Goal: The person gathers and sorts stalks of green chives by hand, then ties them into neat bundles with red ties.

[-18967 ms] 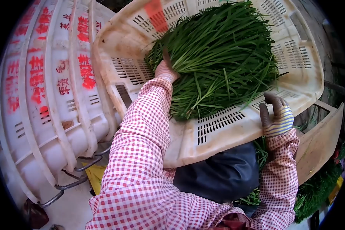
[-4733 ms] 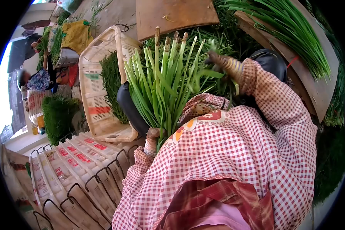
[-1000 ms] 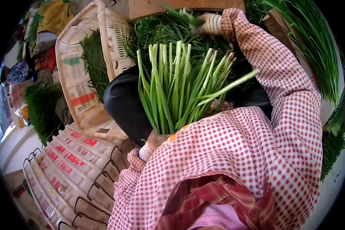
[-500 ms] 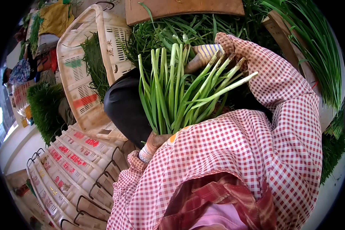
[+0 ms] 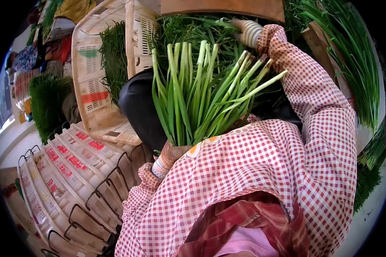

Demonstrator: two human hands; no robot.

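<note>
My left hand (image 5: pixel 171 155), in a glove with a striped cuff, is closed around the leafy lower part of a bunch of garlic chives (image 5: pixel 188 98). Pale cut ends fan upward and away from me, and a few tips on the right side are brown. Beyond the bunch, my right hand (image 5: pixel 245 32), also in a striped glove, hovers over a heap of loose green leaves (image 5: pixel 182 28). Its fingers are smeared by motion. A blurred pale-green piece (image 5: pixel 223 21) shows right by the fingertips; I cannot tell whether it is held.
A wooden board (image 5: pixel 223 7) lies at the top. To the left stands an open plastic crate (image 5: pixel 88 77) with greens, and a row of stacked crates (image 5: pixel 73 167) with wire handles. Long chives (image 5: pixel 351 55) lie on the right. Another person (image 5: pixel 28 60) is at far left.
My right hand has moved up and away from the stalk ends toward the board. My left hand still grips the bunch. The view has shifted slightly.
</note>
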